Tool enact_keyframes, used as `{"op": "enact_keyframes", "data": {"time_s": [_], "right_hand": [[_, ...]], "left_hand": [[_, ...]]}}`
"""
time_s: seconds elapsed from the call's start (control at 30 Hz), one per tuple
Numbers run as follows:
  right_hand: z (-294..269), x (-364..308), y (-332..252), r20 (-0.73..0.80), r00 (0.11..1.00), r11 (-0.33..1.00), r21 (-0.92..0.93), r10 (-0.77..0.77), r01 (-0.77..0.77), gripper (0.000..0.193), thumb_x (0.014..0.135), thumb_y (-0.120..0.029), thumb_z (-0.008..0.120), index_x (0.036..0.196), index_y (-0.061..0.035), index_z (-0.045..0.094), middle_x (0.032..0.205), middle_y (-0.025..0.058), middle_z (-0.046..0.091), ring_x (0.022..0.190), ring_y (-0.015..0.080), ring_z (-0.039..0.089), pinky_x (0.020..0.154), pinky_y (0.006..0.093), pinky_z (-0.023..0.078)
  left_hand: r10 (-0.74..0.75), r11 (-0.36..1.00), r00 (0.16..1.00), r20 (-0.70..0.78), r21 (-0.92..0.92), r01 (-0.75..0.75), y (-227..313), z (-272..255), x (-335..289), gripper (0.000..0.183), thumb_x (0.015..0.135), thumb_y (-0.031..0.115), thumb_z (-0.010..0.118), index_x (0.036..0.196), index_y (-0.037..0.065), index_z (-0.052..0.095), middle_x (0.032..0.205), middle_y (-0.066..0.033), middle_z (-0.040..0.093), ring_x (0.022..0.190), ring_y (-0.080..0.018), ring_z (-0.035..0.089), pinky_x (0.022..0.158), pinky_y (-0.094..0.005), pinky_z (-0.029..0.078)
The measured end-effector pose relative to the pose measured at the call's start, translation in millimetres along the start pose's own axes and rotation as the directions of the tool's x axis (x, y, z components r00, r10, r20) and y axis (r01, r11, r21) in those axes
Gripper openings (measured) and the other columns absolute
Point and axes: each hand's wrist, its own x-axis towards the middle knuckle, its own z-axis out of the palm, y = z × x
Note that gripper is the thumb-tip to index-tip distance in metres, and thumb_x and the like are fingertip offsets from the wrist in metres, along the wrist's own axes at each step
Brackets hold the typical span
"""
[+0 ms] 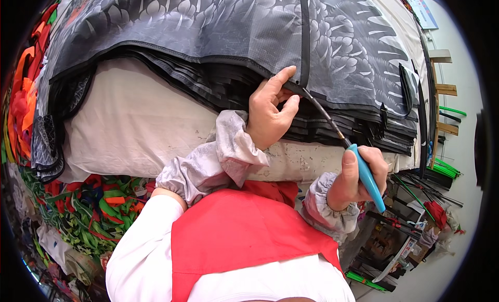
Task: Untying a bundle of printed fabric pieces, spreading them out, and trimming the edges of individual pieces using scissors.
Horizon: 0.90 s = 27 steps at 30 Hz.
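A stack of dark grey and black printed fabric panels (218,29) with a feather pattern lies over a pale padded surface. A narrow black strip (305,37) runs down the top panel to its hemmed edge. My left hand (273,107) is closed at that edge, index finger on top by the strip's lower end and thumb just below; its other fingers are partly hidden. In my right hand (358,177) is a soldering iron (366,174) with a blue handle and long thin metal shaft. Its tip meets the fabric edge beside my left fingertips, at the strip's base.
Pale cloth (130,115) covers the work surface, its front edge close to my body. Heaps of coloured fabric strips (104,208) lie at the left. Wooden slats (446,89), green rods (444,168) and a cluttered cart (387,239) stand to the right.
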Motion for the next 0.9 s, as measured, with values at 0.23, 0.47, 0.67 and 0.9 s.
{"op": "enact_keyframes", "data": {"time_s": [0.23, 0.47, 0.67, 0.9], "right_hand": [[0.0, -3.4, 4.1, 0.108, 0.994, 0.999, -0.054, 0.001, 0.005, 0.025, 0.066, 0.000, 0.081, 0.084, 0.0024, 0.063, 0.069, 0.0112, 0.062, 0.055, 0.0228, 0.059, 0.052, 0.0295, 0.047], [2.7, -3.3, 5.2, 0.126, 0.992, 0.998, -0.069, 0.011, -0.003, 0.026, 0.065, 0.000, 0.082, 0.084, 0.0017, 0.063, 0.071, 0.0108, 0.063, 0.056, 0.0236, 0.060, 0.052, 0.0303, 0.048], [-10.9, 3.3, 5.1, -0.057, 0.976, 0.971, 0.104, -0.210, 0.215, 0.021, 0.077, -0.012, 0.072, 0.084, 0.0021, 0.058, 0.066, 0.0093, 0.057, 0.057, 0.0192, 0.050, 0.055, 0.0295, 0.040], [-50.3, -7.5, 16.6, -0.332, 0.943, 0.998, 0.037, -0.032, 0.047, 0.022, 0.084, -0.019, 0.063, 0.083, -0.0004, 0.051, 0.057, 0.0063, 0.047, 0.052, 0.0162, 0.042, 0.053, 0.0292, 0.035]], "left_hand": [[-0.078, 0.997, 0.996, 0.047, -0.021, 0.079, 5.0, -1.2, -0.7, 0.052, 0.088, -0.013, 0.051, 0.139, -0.007, 0.042, 0.113, -0.0102, 0.061, 0.098, -0.0134, 0.063, 0.090, -0.0249, 0.050], [-0.088, 0.995, 0.995, 0.045, -0.045, 0.090, 5.5, -2.2, -0.7, 0.052, 0.088, -0.013, 0.051, 0.139, -0.007, 0.041, 0.112, -0.0101, 0.061, 0.099, -0.0143, 0.063, 0.090, -0.0251, 0.050], [-0.192, 0.980, 0.978, 0.081, 0.071, 0.186, 27.3, -9.7, -6.6, 0.053, 0.084, -0.014, 0.055, 0.135, -0.004, 0.048, 0.111, -0.0120, 0.062, 0.096, -0.0159, 0.065, 0.085, -0.0260, 0.051], [0.367, 0.233, 0.665, 0.650, 0.629, -0.742, 73.1, -17.8, 36.0, 0.037, 0.076, -0.001, 0.067, 0.112, 0.004, 0.067, 0.104, -0.0125, 0.065, 0.085, -0.0249, 0.065, 0.078, -0.0330, 0.053]]}}
